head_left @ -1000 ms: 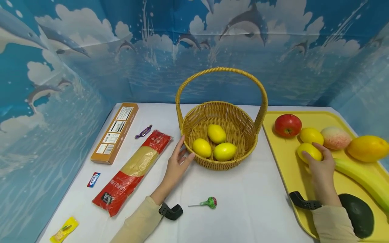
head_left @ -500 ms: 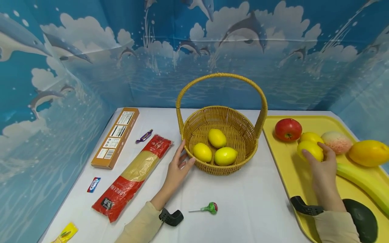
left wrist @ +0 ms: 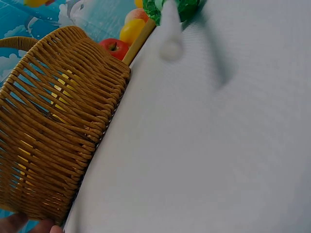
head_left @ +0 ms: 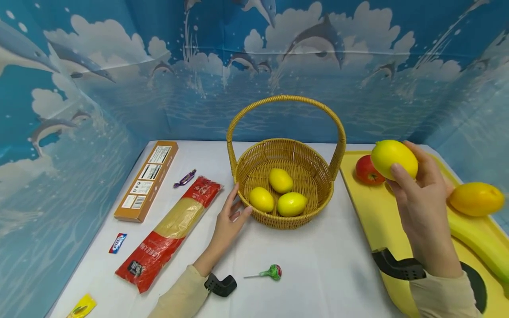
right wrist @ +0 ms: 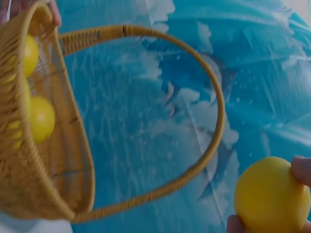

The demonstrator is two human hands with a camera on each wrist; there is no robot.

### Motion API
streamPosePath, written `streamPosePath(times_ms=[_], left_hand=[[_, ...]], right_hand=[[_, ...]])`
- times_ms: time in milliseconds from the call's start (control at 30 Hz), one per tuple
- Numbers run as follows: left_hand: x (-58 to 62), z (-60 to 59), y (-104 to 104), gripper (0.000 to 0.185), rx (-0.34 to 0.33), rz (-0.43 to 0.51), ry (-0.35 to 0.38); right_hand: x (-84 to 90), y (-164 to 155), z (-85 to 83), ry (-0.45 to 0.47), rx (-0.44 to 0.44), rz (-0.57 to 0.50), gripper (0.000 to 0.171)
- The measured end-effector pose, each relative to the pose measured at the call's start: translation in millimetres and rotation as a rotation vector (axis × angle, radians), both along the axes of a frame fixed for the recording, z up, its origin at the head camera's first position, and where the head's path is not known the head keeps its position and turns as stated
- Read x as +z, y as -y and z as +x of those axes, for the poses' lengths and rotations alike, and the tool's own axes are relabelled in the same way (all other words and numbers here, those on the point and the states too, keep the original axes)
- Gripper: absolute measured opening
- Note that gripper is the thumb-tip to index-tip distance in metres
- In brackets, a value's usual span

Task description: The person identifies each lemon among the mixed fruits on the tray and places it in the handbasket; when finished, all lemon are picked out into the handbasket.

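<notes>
My right hand (head_left: 425, 198) grips a yellow lemon (head_left: 393, 160) between thumb and fingers, raised over the yellow tray (head_left: 367, 221). In the right wrist view the lemon (right wrist: 272, 196) is at the lower right, with fingertips at its sides. A wicker basket (head_left: 328, 198) with a tall arched handle stands mid-table; 3 lemons (head_left: 292, 204) lie on its floor. My left hand (head_left: 228, 225) rests against the basket's near-left rim, thumb and index finger touching it. In the left wrist view, fingertips (left wrist: 14, 222) show at the basket's lower edge.
The tray also bears a red apple (head_left: 367, 171), an orange-yellow fruit (head_left: 475, 198), a long pale-green fruit (head_left: 477, 247) and a dark fruit (head_left: 475, 282). On the table lie a lollipop (head_left: 274, 272), a red noodle pack (head_left: 169, 236), a brown box (head_left: 147, 181) and several small candies (head_left: 184, 178).
My right hand has lifted the lemon from the tray, up and slightly left, in front of the apple. My left hand stays at the basket rim.
</notes>
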State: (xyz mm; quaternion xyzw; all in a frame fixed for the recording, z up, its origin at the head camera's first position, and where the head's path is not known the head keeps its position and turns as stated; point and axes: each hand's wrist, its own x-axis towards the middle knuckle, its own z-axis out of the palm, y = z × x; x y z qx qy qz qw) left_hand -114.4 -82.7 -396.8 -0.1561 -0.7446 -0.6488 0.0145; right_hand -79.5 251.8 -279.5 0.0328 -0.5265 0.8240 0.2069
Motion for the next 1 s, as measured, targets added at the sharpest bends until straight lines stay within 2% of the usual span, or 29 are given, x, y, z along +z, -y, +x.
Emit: streamPosePath(times_ms=[167, 333, 400, 467, 567, 633, 700, 833, 1000], left_hand=[[2.0, 0.2, 0.2, 0.067, 0.003, 0.005, 0.01], [0.7, -0.5, 0.8, 0.067, -0.002, 0.006, 0.014], [-1.2, -1.3, 1.3, 0.067, -0.007, 0.013, 0.004], [-9.0, -4.7, 1.8, 0.067, -0.006, 0.016, -0.004], [-22.1, -10.5, 2.4, 0.068, -0.001, 0.015, -0.014], [-31.1, -14.2, 2.7, 0.068, 0.005, 0.009, -0.016], [-34.7, -15.3, 2.6, 0.068, 0.008, 0.005, -0.022], [-37.1, -15.1, 2.1, 0.068, 0.018, -0.004, -0.048], [-34.5, -14.7, 1.5, 0.068, 0.02, -0.009, -0.065]], right_hand=[[12.8, 20.9, -5.6, -0.036, 0.082, 0.052, 0.05], [12.2, 40.8, -17.0, 0.001, 0.157, 0.122, 0.047], [8.0, 49.0, -23.7, 0.043, 0.19, 0.159, 0.047], [1.5, 56.5, -33.2, 0.099, 0.231, 0.183, 0.048], [-11.0, 65.3, -50.7, 0.242, 0.273, 0.214, 0.053], [-20.2, 69.8, -63.1, 0.33, 0.301, 0.197, 0.058], [-29.1, 73.9, -74.1, 0.407, 0.315, 0.176, 0.062], [-44.6, 80.5, -90.0, 0.467, 0.326, 0.128, 0.063], [-55.3, 86.3, -104.3, 0.51, 0.299, 0.123, 0.06]])
